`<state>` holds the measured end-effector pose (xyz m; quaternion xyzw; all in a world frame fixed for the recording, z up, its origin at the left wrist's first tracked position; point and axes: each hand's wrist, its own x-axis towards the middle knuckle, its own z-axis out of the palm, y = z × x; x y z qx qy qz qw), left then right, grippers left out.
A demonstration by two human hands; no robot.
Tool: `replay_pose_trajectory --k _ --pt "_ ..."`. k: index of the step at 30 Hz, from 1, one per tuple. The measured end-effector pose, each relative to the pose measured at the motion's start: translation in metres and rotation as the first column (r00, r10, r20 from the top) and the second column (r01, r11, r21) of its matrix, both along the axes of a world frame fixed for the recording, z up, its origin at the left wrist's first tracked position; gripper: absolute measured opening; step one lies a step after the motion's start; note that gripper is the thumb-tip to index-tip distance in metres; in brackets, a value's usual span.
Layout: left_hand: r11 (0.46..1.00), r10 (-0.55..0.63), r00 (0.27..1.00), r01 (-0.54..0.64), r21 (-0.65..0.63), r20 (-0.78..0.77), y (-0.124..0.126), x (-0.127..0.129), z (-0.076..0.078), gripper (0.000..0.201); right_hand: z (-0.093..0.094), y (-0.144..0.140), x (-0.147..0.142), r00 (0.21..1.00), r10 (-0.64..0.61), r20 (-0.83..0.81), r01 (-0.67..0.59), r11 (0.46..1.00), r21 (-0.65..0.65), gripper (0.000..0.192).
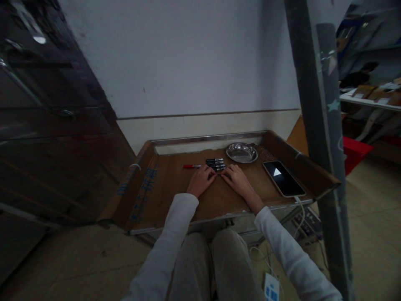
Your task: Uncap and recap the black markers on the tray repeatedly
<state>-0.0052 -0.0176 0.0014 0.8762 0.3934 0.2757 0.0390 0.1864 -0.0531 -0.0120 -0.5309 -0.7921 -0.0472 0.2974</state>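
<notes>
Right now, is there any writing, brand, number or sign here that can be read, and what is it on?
White play triangle, no words: on the phone screen.
Blue printing on the cardboard tray flap: too blurred to read.
Pens by the hands: labels too small.
White box with blue marks: unreadable.

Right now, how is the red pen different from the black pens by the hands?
The red pen lies alone, left of the black pens, which sit side by side in a little row. The red pen is untouched; the left hand and right hand rest at the black ones. All lie flat on the tray.
</notes>
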Motion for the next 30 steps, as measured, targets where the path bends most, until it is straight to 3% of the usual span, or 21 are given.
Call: replay_pose_trajectory --k 7,14,23,30 --pt "0.995 -0.098 0.995 0.098 -0.032 0.014 -0.004 0.001 0.004 0.010 -0.001 0.001 0.000 0.994 0.103 -0.035 -0.103 0.995 0.000 0.017" --pt "0.993 -0.097 0.992 0.102 -0.058 0.077 -0.006 0.002 0.003 0.012 0.000 0.000 -0.001 0.989 0.140 -0.040 -0.140 0.990 -0.006 0.019" --pt "0.998 -0.045 0.998 0.046 0.050 -0.039 -0.004 0.004 0.004 0.029 0.006 -0.005 0.003 0.988 -0.153 0.026 0.152 0.988 0.040 0.022" --pt "0.998 0.024 0.994 -0.017 0.059 -0.107 -0.002 0.004 0.000 0.022 0.008 -0.010 0.003 0.958 -0.282 0.045 0.281 0.959 0.023 0.023"
